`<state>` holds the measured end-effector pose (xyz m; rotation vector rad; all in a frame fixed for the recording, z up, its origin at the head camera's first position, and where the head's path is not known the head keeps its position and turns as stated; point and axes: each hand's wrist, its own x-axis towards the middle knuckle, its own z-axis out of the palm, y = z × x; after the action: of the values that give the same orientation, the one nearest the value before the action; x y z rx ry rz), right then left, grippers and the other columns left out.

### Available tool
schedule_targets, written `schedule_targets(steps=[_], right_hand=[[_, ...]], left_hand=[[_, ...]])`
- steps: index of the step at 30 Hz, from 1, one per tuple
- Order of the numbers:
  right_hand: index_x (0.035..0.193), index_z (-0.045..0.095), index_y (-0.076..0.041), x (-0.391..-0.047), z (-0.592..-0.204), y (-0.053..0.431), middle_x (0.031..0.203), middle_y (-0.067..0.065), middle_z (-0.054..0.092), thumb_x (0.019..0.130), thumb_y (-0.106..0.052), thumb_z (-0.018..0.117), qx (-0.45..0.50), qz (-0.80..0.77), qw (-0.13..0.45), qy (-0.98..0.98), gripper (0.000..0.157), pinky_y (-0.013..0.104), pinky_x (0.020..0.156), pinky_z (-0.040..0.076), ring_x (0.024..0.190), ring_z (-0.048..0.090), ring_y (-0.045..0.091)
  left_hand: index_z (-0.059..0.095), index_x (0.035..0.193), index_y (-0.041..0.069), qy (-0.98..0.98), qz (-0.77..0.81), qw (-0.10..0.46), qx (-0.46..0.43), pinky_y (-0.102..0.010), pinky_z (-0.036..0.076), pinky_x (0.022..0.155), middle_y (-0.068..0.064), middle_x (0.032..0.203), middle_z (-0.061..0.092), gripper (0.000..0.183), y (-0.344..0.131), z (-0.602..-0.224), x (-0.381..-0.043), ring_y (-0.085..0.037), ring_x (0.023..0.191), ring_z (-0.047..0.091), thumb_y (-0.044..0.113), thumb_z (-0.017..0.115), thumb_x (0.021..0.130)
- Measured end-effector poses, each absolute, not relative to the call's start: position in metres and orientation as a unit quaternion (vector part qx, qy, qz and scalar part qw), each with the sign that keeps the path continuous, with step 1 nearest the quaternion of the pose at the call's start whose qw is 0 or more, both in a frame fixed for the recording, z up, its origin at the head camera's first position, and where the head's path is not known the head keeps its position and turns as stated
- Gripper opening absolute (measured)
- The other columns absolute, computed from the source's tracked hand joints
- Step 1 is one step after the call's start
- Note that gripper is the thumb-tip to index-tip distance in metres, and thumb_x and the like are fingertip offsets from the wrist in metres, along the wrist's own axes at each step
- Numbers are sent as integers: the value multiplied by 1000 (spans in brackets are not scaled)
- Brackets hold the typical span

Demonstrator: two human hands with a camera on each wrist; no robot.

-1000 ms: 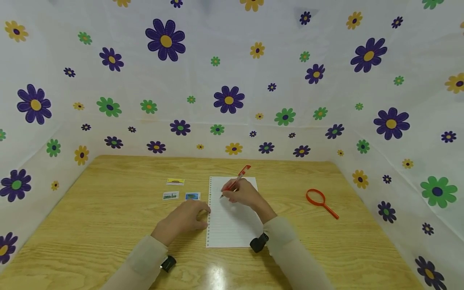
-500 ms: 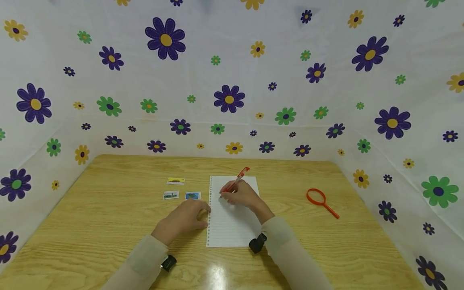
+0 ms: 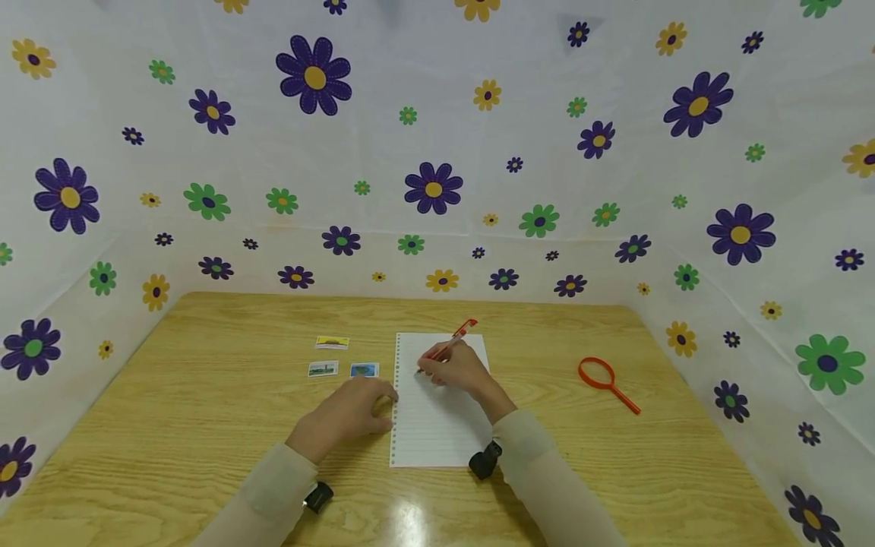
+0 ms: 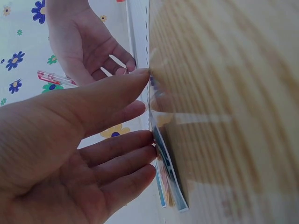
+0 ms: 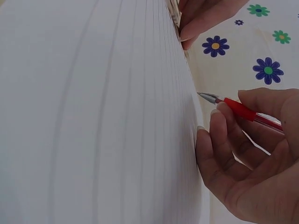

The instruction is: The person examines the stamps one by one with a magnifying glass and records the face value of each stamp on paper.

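Note:
A red pen [image 5: 240, 109] with a clear barrel is pinched between the thumb and fingers of my right hand [image 3: 461, 369]. Its metal tip is right at the upper left part of a lined paper sheet [image 3: 437, 437], and in the right wrist view the curled little-finger side lies along the sheet. My left hand [image 3: 345, 410] grips nothing; its loosely bent fingertips rest at the sheet's punched left edge. Just beyond that hand lies a small blue stamp-like picture card [image 3: 364, 370], whose near edge it partly covers.
Two more small picture cards, one yellow [image 3: 332, 343] and one pale green [image 3: 323, 369], lie left of the sheet. A red magnifying glass [image 3: 623, 397] is on the wooden table [image 3: 205, 425] at the right. Flowered white cloth [image 3: 383, 152] encloses the back and sides.
My right hand shifts slightly over the same part of the sheet, and the pen's top end leans a little lower and to the right. The left hand stays in place.

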<state>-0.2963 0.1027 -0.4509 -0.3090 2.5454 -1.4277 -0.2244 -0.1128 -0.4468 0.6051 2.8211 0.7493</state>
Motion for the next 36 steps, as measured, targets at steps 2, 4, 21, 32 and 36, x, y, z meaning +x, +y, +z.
schedule_targets(steps=[2, 4, 21, 32, 36], right_hand=[[101, 78, -4, -296, -452, 103, 82, 9, 74, 95, -22, 74, -99, -483, 99, 864, 19, 20, 58, 50, 66, 65, 14], [101, 78, -4, -296, -452, 103, 82, 9, 74, 95, -23, 74, -94, -481, 97, 867, 20, 20, 57, 50, 65, 65, 14], [98, 79, -6, -298, -454, 99, 81, 6, 73, 94, -23, 75, -85, -467, 88, 876, 18, 20, 56, 45, 62, 61, 11], [98, 78, -6, -299, -455, 100, 81, 5, 70, 95, -21, 74, -67, -470, 76, 877, 16, 20, 55, 47, 61, 61, 11], [100, 78, -7, -300, -455, 98, 83, 5, 71, 95, -22, 74, -65, -471, 75, 876, 16, 19, 54, 47, 61, 60, 11]], left_hand=[[75, 115, 8, 943, 250, 78, 205, -51, 49, 110, -9, 127, 73, 33, -113, -446, -224, -31, 124, 64, 17, 85, 85], [75, 115, 8, 943, 251, 78, 204, -50, 49, 110, -9, 127, 73, 33, -113, -446, -224, -31, 124, 64, 17, 85, 85], [75, 116, 7, 943, 248, 77, 206, -50, 49, 111, -9, 127, 73, 34, -113, -446, -225, -31, 124, 64, 16, 85, 85], [75, 117, 8, 945, 247, 80, 200, -51, 48, 112, -9, 130, 72, 35, -111, -446, -221, -32, 127, 63, 17, 85, 85], [75, 117, 8, 946, 248, 81, 195, -50, 48, 112, -9, 129, 72, 35, -112, -446, -221, -31, 126, 63, 17, 85, 85]])
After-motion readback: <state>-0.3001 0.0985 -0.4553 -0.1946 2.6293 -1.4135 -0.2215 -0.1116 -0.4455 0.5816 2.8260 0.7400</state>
